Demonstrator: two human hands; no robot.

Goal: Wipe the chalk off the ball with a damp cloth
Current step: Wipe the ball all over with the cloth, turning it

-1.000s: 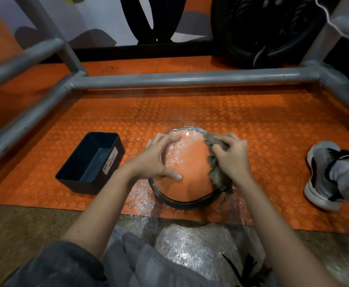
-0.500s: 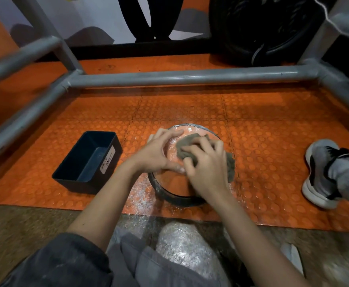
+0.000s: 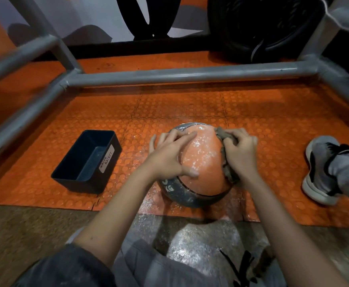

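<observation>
- The ball, orange on top with a dark grey band and "KG" lettering lower down, is sitting on the near edge of the orange studded mat, a little right of centre.
- White chalk flecks are showing across its orange top and on the mat around its base.
- The left hand is resting on the ball's left side, fingers spread apart over the curve and the thumb pressing its near face.
- The right hand is gripping a bunched brown-grey cloth, fingers curled tight on it, and is holding it against the ball's right side.
- A black bin with a "WASTE BASKET" label is standing open on the mat to the left, apart from the ball.
- A grey pipe frame is bordering the mat on the far side.
- A grey shoe is resting on the mat at the right.
</observation>
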